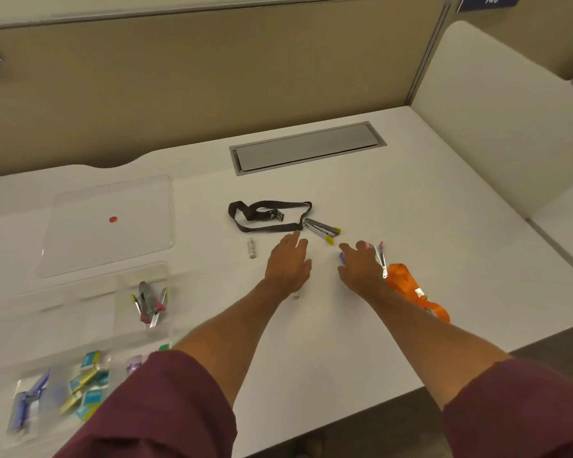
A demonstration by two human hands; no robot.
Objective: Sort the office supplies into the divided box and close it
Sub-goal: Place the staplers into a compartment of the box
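My left hand [288,262] hovers palm down with fingers apart, its fingertips just short of a black lanyard [265,216] and a grey stapler with yellow tips [321,229]. My right hand [361,264] lies over a pink-tipped silver stapler [380,259] and a small purple item [342,257]; whether it grips them is hidden. A strip of staples [252,248] lies left of my left hand. The clear divided box [119,338] sits at the lower left, holding staplers [148,305], staple boxes [86,385] and a blue item [27,404]. Its clear lid [110,223] lies behind it.
An orange lanyard [407,285] lies beside my right wrist. A grey cable hatch [306,148] is set into the white desk [444,226] further back. Beige partition walls [212,77] close off the back and right.
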